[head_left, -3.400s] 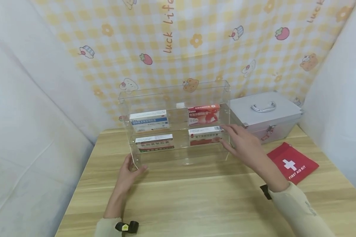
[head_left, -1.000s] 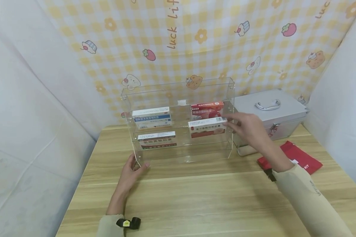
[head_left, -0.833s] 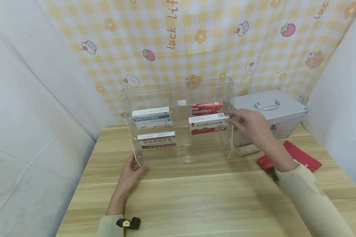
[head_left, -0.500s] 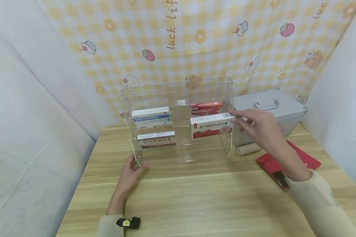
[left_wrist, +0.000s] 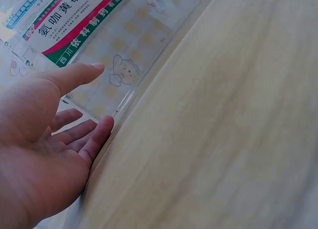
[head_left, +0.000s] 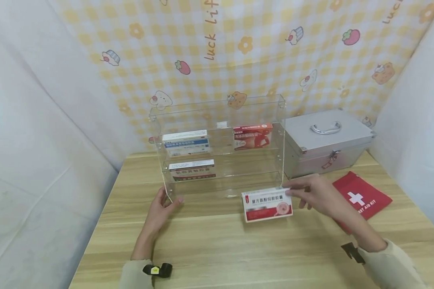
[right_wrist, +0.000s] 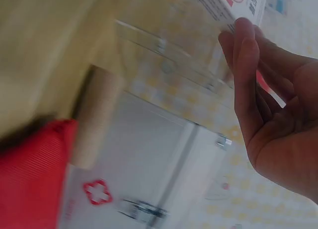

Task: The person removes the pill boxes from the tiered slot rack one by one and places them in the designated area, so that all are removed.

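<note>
My right hand pinches a white-and-red medicine box at its upper right corner, holding it in front of the clear acrylic rack. Only part of that box shows at the top of the right wrist view. At the rack's lower left corner, my left hand rests with its thumb spread in front and its fingers along the outer side. Other medicine boxes stand on the rack: a blue-and-white box at upper left, a green-and-red-striped box below it, and a red box at upper right.
To the rack's right sits a silver case with a top handle. A red first aid pouch lies before it on the wooden table. A tan roll lies beside the case. A yellow checked cloth hangs behind.
My right hand has lifted the white-and-red box off the rack's lower right shelf and brought it forward and down, towards me. The left hand has stayed at the rack's corner.
</note>
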A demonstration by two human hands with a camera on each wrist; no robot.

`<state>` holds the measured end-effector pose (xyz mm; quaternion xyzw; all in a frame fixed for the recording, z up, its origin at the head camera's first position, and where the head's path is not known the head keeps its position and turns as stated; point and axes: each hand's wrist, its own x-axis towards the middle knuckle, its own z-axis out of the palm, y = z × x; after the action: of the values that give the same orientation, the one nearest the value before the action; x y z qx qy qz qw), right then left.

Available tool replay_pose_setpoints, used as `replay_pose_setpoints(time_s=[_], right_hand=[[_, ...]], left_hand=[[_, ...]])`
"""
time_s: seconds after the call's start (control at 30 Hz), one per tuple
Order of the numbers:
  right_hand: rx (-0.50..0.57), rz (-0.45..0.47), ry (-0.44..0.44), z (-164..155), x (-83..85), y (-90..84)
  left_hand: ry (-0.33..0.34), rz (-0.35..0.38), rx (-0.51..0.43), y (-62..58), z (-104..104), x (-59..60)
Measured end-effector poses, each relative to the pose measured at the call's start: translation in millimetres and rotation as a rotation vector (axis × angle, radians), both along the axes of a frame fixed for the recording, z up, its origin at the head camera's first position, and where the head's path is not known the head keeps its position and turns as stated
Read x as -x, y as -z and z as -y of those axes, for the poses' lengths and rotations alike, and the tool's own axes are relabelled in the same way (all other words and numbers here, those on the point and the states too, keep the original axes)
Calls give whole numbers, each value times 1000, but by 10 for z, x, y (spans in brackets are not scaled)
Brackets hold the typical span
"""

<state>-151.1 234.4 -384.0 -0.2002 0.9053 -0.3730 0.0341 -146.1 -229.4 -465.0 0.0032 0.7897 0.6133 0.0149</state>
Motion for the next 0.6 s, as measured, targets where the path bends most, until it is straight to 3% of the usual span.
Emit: replay_pose_setpoints(time_s=[0.1, 0.27, 0.6], right_hand=[[21, 113, -47, -34, 33, 177], [27, 191, -61, -85, 103, 380], [29, 202, -23, -99, 159, 590]], left_hand=[[0, -1, 6, 1, -2, 2], [-1, 15, 0, 12, 1, 1], [1, 7, -4, 12, 4, 12]])
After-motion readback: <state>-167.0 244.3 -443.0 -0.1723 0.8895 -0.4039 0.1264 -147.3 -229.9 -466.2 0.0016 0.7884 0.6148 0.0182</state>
